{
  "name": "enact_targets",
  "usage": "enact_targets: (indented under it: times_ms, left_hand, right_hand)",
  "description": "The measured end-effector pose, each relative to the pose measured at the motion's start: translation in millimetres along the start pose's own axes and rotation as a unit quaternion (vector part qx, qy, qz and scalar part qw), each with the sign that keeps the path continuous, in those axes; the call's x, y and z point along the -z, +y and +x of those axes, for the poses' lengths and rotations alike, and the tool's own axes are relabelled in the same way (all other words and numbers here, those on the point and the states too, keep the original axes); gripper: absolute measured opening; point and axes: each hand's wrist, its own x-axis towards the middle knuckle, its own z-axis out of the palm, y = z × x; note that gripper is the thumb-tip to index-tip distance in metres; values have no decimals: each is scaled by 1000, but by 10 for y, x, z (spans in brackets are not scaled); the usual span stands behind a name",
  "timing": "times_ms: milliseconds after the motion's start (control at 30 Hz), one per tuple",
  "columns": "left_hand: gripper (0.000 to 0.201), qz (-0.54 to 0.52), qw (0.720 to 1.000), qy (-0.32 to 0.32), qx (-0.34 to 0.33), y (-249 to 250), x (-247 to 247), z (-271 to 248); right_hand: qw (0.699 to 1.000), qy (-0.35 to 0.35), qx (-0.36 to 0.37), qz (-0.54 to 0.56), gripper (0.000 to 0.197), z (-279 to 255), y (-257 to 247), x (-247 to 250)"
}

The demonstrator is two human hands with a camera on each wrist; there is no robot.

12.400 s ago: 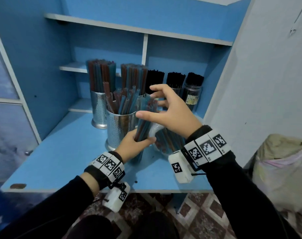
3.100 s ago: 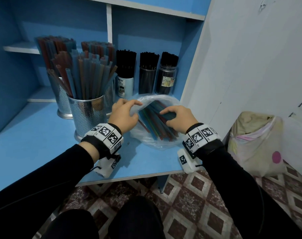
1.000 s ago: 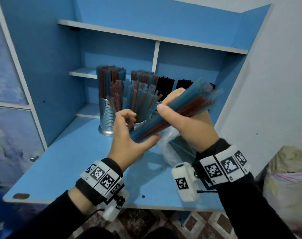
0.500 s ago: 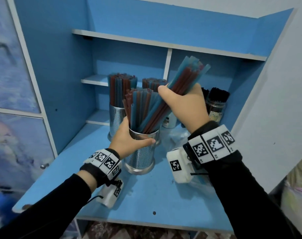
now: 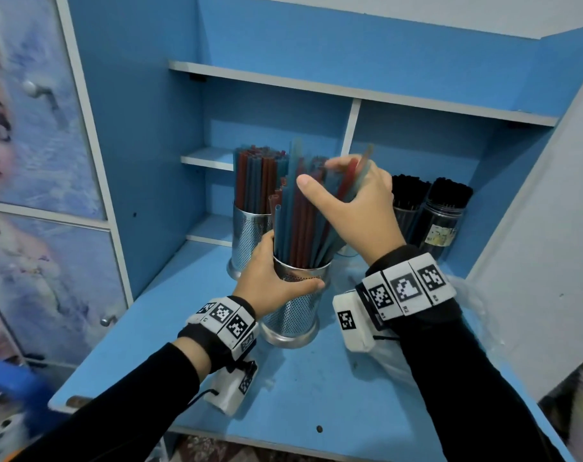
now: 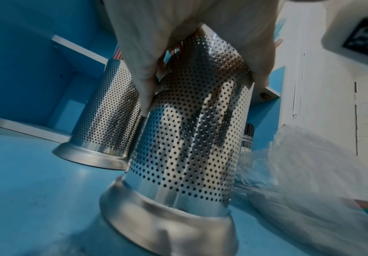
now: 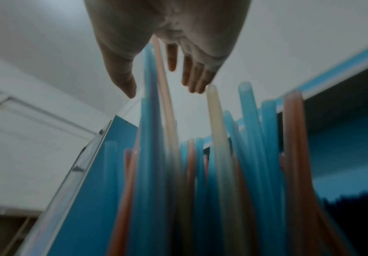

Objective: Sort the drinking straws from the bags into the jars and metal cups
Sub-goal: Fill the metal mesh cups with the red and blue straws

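Left hand wraps the front metal cup just under the rim, thumb across the near side, probably to stop it tipping while straws go in. Cup base sits flat on the desk.

Right hand is spread, fingers straight, thumb out, against the upper part of the coloured straws standing in that cup. Wrist view is blurred, so whether one straw is lightly pinched is unclear; reads as herding, not gripping.

Straws sit between both hands, leaning and fanned. A second metal cup stands just behind-left, also full. Black straws fill the jars behind-right. Plastic bag lies beside the cup on its right, under the right wrist.
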Motion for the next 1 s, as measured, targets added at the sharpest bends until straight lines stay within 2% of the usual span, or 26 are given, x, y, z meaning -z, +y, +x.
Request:
enact_targets:
  times_ms: [67,133,233,333,433,533,633,733,833,933,1000]
  left_hand:
    - [107,2,1000,-2,3,-4,5,-2]
    - [107,4,1000,-3,4,-6,7,-1]
    - [107,6,1000,-2,4,-3,5,-3]
    - [107,4,1000,-3,4,-2,5,-8]
    - [106,7,1000,-2,2,-2,5,-9]
    - [106,8,1000,-1,1,0,3,-7]
    - [104,9,1000,1,-1,-4,2,-6]
    - [105,12,1000,1,-1,-9,-2,-4]
    - [106,11,1000,1,-4,-9,-4,-4]
    - [106,7,1000,3,-5,-2,-4,-14]
    - [105,1,1000,2,-7,7,-5,-18]
  right_hand:
    - [995,10,55,84,59,33,-63,29]
    - [988,4,121,97,68,87,-108,43]
    - [976,-1,206,71,70,151,-141,9]
    - [960,57,250,112,65,146,-104,-32]
    - [955,103,259,103,47,96,-34,-64]
    - [966,59,251,-21,27,76,46,-86]
    - [972,-31,193,-133,35,75,91,-111]
    - [980,-29,176,-90,51,91,62,-105]
    - [979,-36,192,-55,63,153,7,-112]
    - [965,-118,201,-118,49,178,-21,-127]
    - [958,-137,188,-167,33,133,-36,-129]
